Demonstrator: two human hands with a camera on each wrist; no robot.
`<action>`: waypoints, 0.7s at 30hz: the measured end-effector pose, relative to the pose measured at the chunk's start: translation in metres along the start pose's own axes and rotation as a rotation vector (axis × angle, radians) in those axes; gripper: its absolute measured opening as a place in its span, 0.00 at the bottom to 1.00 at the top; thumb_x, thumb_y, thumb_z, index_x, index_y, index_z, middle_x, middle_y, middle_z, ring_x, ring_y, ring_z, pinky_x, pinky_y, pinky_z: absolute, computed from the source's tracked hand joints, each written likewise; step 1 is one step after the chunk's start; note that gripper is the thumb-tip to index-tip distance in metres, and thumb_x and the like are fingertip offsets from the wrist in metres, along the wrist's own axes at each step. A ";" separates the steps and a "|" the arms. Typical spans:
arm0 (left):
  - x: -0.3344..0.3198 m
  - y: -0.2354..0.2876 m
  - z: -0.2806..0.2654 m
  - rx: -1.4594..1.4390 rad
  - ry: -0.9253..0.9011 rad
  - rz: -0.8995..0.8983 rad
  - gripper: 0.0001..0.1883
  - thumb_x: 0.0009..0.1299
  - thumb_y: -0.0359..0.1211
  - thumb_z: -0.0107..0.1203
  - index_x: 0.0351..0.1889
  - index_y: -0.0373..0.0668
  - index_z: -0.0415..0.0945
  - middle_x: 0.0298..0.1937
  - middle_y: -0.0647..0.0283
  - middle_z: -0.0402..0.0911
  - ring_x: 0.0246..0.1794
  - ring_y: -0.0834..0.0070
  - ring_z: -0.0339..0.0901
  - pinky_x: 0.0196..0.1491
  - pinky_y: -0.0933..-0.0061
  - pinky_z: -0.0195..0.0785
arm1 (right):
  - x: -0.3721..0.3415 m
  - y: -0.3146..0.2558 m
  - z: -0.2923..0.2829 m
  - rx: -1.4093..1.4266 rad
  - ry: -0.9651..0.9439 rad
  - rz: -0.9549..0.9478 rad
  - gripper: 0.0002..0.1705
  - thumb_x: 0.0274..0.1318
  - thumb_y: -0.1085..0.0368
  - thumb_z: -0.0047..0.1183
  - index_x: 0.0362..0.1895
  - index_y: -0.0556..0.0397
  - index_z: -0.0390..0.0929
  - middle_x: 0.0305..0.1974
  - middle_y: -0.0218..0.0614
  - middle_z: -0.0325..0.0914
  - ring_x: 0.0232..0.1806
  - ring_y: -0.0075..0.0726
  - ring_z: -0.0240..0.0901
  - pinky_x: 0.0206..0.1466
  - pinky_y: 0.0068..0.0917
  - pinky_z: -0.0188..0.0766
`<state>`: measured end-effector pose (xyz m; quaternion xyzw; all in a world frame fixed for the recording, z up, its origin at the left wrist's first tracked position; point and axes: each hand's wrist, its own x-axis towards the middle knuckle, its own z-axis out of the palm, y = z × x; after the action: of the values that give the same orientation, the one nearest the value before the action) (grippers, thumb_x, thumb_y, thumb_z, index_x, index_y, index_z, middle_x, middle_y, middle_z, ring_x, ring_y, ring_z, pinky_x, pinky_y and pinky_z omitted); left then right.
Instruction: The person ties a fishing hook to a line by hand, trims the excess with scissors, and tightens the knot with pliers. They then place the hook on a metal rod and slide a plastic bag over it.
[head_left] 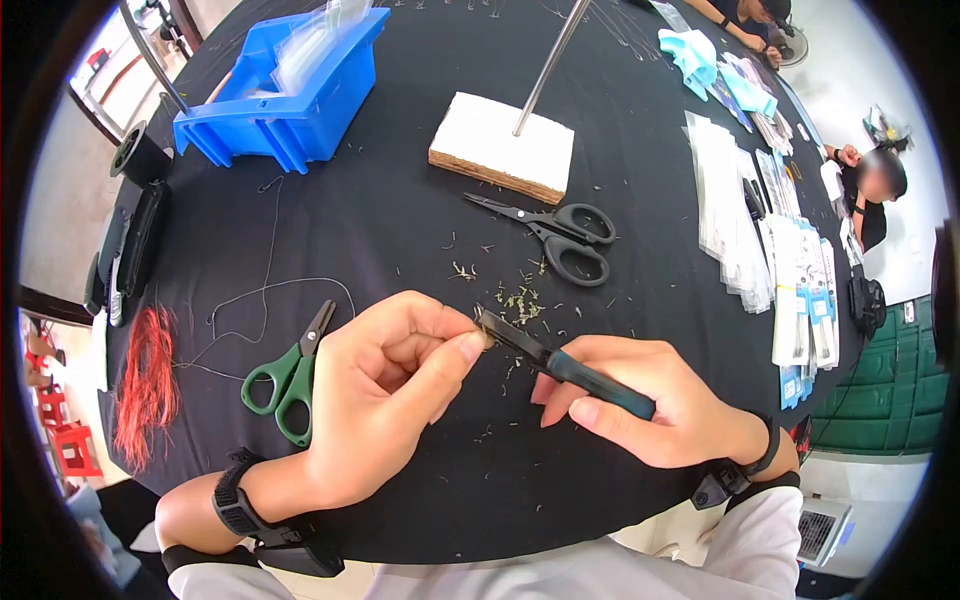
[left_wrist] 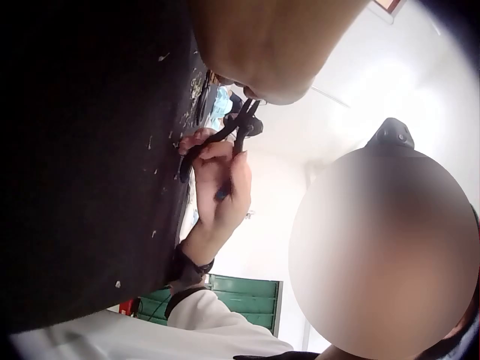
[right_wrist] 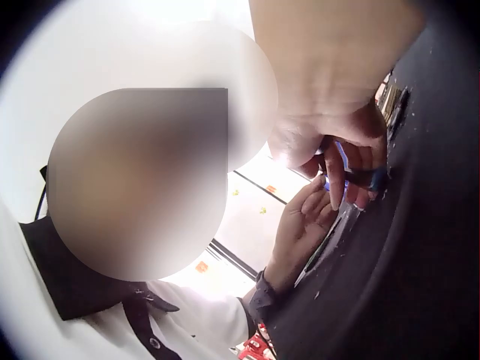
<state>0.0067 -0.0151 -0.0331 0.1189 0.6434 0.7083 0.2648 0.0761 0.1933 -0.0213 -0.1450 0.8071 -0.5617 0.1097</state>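
Pliers with dark handles [head_left: 605, 385] lie in the right hand [head_left: 650, 400], whose fingers and thumb curl round the grips. The tip of the pliers meets the fingertips of the left hand [head_left: 385, 400], where thumb and index finger pinch a tiny item [head_left: 487, 338] too small to make out. In the left wrist view the pliers [left_wrist: 244, 120] reach from the right hand [left_wrist: 217, 184] up to the left hand [left_wrist: 255, 52]. The right wrist view has the left hand [right_wrist: 300, 225] close beside the right hand [right_wrist: 330, 127].
Green scissors [head_left: 285, 385] lie left of the left hand, near red threads [head_left: 147, 390]. Black scissors [head_left: 560, 238], a white block [head_left: 500, 140] with a metal rod and a blue bin [head_left: 300, 125] stand beyond. Plastic packets [head_left: 725, 210] line the right; small clippings [head_left: 520, 300] are scattered centrally.
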 end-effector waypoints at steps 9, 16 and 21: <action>0.006 -0.004 -0.002 -0.158 -0.035 -0.070 0.04 0.67 0.26 0.50 0.32 0.34 0.71 0.15 0.73 0.64 0.13 0.89 0.54 0.19 0.83 0.46 | 0.003 0.010 -0.008 -0.057 0.017 -0.032 0.10 0.56 0.66 0.52 0.25 0.58 0.76 0.27 0.37 0.74 0.24 0.33 0.71 0.26 0.26 0.65; 0.002 -0.004 -0.002 -0.059 0.059 -0.006 0.04 0.67 0.25 0.52 0.35 0.33 0.74 0.19 0.72 0.71 0.17 0.93 0.60 0.19 0.89 0.48 | -0.001 0.011 0.001 -0.160 0.124 -0.105 0.08 0.54 0.69 0.54 0.25 0.60 0.75 0.27 0.40 0.73 0.21 0.36 0.70 0.24 0.27 0.65; 0.000 0.000 0.002 0.134 0.127 0.061 0.03 0.66 0.24 0.53 0.35 0.33 0.75 0.18 0.75 0.71 0.18 0.96 0.59 0.19 0.90 0.47 | -0.003 0.009 0.011 -0.248 0.217 -0.111 0.08 0.52 0.70 0.56 0.27 0.63 0.75 0.29 0.42 0.73 0.22 0.37 0.71 0.24 0.27 0.66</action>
<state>0.0077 -0.0135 -0.0327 0.1105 0.7009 0.6777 0.1932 0.0816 0.1883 -0.0338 -0.1405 0.8681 -0.4752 -0.0281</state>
